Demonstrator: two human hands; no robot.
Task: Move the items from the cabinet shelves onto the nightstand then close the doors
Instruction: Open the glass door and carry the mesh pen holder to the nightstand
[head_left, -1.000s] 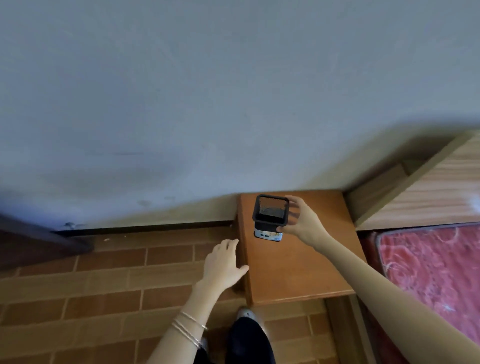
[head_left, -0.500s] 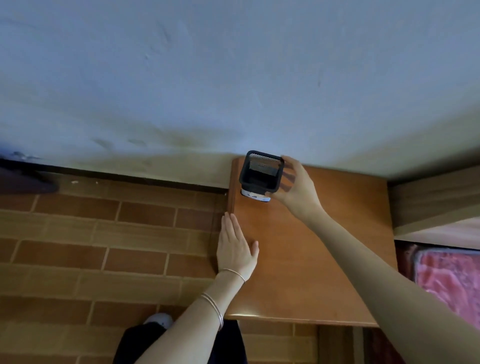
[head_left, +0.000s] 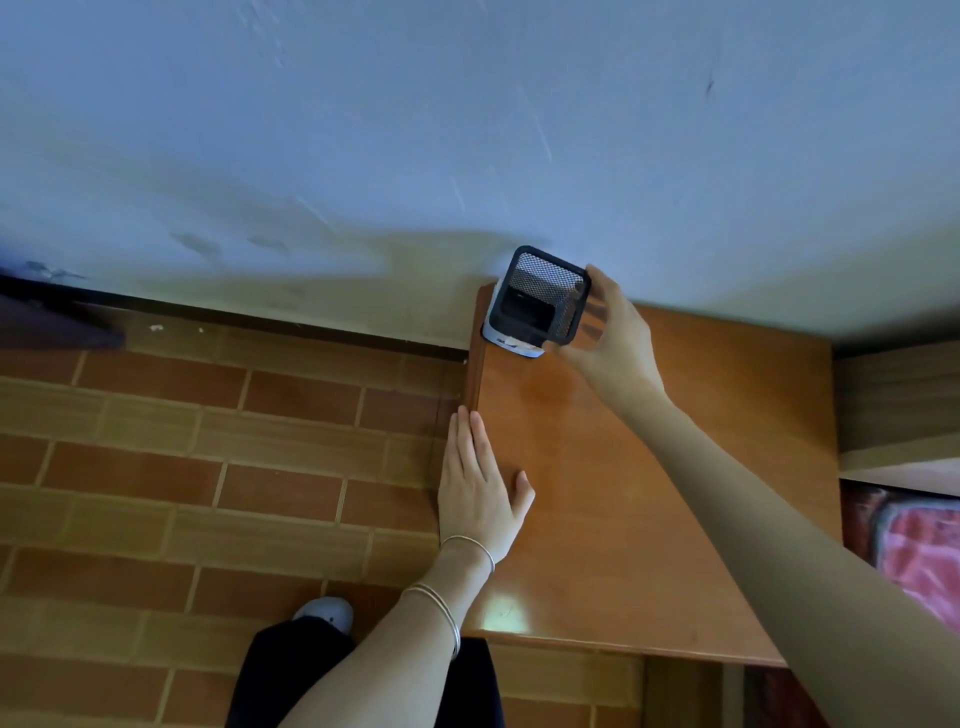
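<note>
A black mesh pen holder (head_left: 540, 296) with a small white and blue box under it sits at the far left corner of the brown wooden nightstand (head_left: 649, 493), close to the wall. My right hand (head_left: 613, 338) wraps its fingers around the holder's right side. My left hand (head_left: 480, 488) lies flat, fingers together, on the nightstand's left edge, with bangles on the wrist. The cabinet is out of view.
A pale blue wall (head_left: 467, 130) rises right behind the nightstand. Brick-patterned floor (head_left: 182, 467) spreads to the left. A wooden bed frame (head_left: 898, 410) and red patterned mattress (head_left: 919, 551) stand to the right. My dark trouser leg and shoe (head_left: 324, 613) are below.
My right hand carried the mesh holder toward the wall and set it down at the nightstand's back left corner. My left hand settled flat on the left edge. The view moved closer.
</note>
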